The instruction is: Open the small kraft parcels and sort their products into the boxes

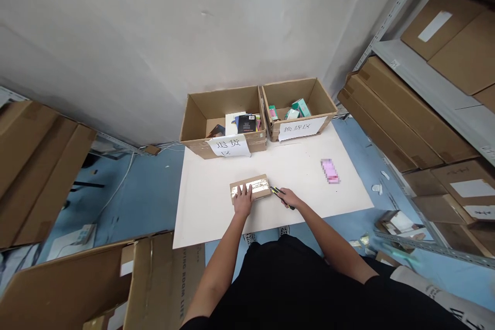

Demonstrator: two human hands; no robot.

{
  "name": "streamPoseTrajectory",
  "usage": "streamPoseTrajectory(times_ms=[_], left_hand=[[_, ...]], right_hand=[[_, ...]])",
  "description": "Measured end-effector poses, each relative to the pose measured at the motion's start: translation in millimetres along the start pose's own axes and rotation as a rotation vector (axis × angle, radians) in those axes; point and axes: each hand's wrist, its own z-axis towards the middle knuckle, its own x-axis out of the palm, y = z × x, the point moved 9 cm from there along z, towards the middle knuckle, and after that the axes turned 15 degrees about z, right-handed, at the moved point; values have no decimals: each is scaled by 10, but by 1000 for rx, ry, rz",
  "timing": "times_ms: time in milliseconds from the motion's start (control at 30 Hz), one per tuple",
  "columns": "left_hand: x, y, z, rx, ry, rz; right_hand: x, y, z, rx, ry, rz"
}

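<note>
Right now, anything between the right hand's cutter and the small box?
Nothing visible. The cutter in the right hand points at the right end of the box; the left hand rests farther left on it.

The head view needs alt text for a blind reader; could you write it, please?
A person's left hand rests on a taped cardboard box on a white table, while the right hand holds a cutter by the box's right end. Behind stand two open cartons with paper signs.
</note>
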Motion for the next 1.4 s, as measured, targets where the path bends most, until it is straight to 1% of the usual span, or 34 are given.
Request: streamPoseTrajectory(times_ms=[33,67,133,167,200,300,333,400,433,467,533,567,633,667,733,800,867,900,933,967,1000,1033,1067,1133,1200,1267,1333,1400], left_hand=[[-30,24,21,6,-2,-12],[-66,63,48,14,-5,-28],[-131,190,114,19,0,-70],[-150,271,144,16,14,-89],[-154,351,166,12,35,-103],[-108,548,141,-27,97,-109],[-82,599,94,-64,107,-102],[-15,674,-61,-167,120,-73],[30,678,-158,-204,133,-58],[87,645,-258,-210,158,-52],[181,497,-425,-134,200,-73],[194,414,-482,-80,198,-89],[130,313,-512,-15,136,-102],[59,292,-481,1,85,-92],[-105,225,-338,76,-6,-53],[-242,83,-145,248,-49,-11],[-296,-47,34,411,-28,26],[-291,-78,113,450,1,38],[-268,-86,180,457,36,43],[-238,-78,231,440,64,41],[-206,-61,261,403,80,30],[-172,-38,268,353,86,17],[-138,-11,252,292,82,3],[-66,59,164,143,59,-12],[0,124,30,-2,30,-7],[32,165,-90,-103,-10,7],[44,190,-156,-152,-37,15],[59,217,-164,-171,-34,1]], right_hand=[[-22,-27,-26,2,-19,5],[-44,-43,-42,-3,-70,15],[-46,-60,-49,-16,-226,36],[-3,-64,-39,-16,-301,34],[74,-61,-16,-11,-356,13],[383,63,141,-25,-433,-139],[456,140,210,-29,-459,-199],[535,340,370,-16,-511,-307],[549,460,458,-3,-530,-354],[552,598,548,1,-543,-397],[550,899,713,-29,-549,-468],[544,1035,772,-53,-545,-491],[502,1213,808,-97,-544,-497],[466,1242,778,-117,-549,-483],[376,1158,627,-144,-568,-447],[300,904,403,-141,-574,-446],[272,560,186,-109,-539,-488],[274,396,102,-92,-509,-509],[257,249,33,-60,-499,-516],[232,137,-10,-22,-496,-509],[206,83,-24,5,-499,-501],[176,88,-8,21,-511,-492],[150,151,39,24,-526,-486],[123,407,204,-8,-557,-494],[151,691,422,-32,-557,-506],[213,938,601,-91,-547,-512],[248,1026,686,-126,-524,-439],[258,928,690,-118,-449,-300]])
